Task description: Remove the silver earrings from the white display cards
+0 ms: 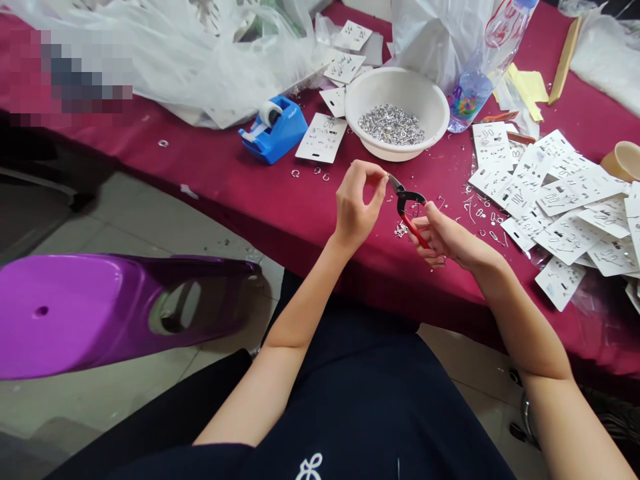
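Note:
My right hand [437, 233] grips red-handled pliers [404, 198], their dark jaws pointing up and left. Thumb and forefinger of my left hand [357, 203] are pinched together right at the plier tips. Whatever sits in that pinch is too small to make out. Just beyond both hands stands a white bowl [360, 137] with a heap of small silver metal pieces [393, 125] in it. A little pile of shiny bits [401, 229] lies on the cloth beside the pliers. A few small rings [295, 173] rest on the cloth to the left.
A blue tape dispenser [277, 130] and an earring card [321, 138] stand left of the bowl. Many more cards [565, 233] are heaped at right. Behind are plastic bags [200, 60] and a bottle [470, 93]. A purple stool [75, 313] is at lower left.

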A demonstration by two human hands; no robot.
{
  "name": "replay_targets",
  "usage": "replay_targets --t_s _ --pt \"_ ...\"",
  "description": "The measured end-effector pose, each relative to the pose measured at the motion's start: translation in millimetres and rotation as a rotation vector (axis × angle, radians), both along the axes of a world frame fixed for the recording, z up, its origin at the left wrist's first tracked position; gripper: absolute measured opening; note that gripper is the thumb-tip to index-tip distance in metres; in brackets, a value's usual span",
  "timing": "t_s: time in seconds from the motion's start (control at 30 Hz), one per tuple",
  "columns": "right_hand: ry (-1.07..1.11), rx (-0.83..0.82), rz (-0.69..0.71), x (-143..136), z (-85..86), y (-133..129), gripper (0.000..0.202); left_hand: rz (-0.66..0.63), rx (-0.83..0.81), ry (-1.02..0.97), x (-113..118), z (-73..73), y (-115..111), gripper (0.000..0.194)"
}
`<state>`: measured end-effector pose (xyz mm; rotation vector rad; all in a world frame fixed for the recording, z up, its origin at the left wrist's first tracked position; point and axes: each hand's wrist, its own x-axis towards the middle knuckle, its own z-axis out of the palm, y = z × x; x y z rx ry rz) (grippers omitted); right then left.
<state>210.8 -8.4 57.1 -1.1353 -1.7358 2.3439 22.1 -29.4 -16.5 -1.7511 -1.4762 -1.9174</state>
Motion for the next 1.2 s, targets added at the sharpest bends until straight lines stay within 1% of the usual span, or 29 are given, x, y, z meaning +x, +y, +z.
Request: replay_targets --t_s 0.1,0.23,0.33,0.4,0.47,0.57,0.67,0.73,0.97,1.2 --pt "0.093 -0.201 0.079 0.0 -0.6 2.8 0.071 -0.077 0.009 -0.073 -1.0 -0.6 1.7 0.009" --pt "0.215 -0.334 0.141 -1.7 -3.2 1.4 0.073 -0.16 -0.021 -0.147 0.8 0.7 0.2 0.01" --pt "0.273 -0.402 0.143 -3.9 -5.5 -2.0 0.073 -0.158 -0.074 -0.225 2.6 1.6 -1.2 0.017" --pt "0.299 -0.44 0.145 -4.8 -6.8 -3.9 0.073 -0.159 -0.116 -0.233 2.4 2.3 -2.0 0.023" --pt "0.313 -0.478 0.159 -5.0 -7.8 -4.8 0.072 -0.152 -0.137 -0.191 0.9 3.5 -2.8 0.027" --pt "0.334 -0.526 0.175 -4.2 -8.3 -4.7 0.072 -0.092 -0.098 -0.076 -1.9 5.6 -3.6 0.031" --pt "0.342 -0.528 0.179 -3.4 -7.3 -3.8 0.072 -0.036 -0.056 0.034 -2.8 7.1 -3.7 0.032" --pt "0.334 -0.515 0.183 -3.4 -6.3 -3.2 0.072 -0.017 -0.056 0.069 -2.4 7.0 -3.4 0.033" --pt "0.276 -0.482 0.18 -2.5 -5.0 -2.6 0.072 0.029 -0.08 0.092 -2.4 -0.3 -0.9 0.038" --pt "0.163 -0.334 0.157 -1.9 2.2 -5.5 0.072 0.082 -0.042 0.094 0.3 -2.8 -1.2 0.041"
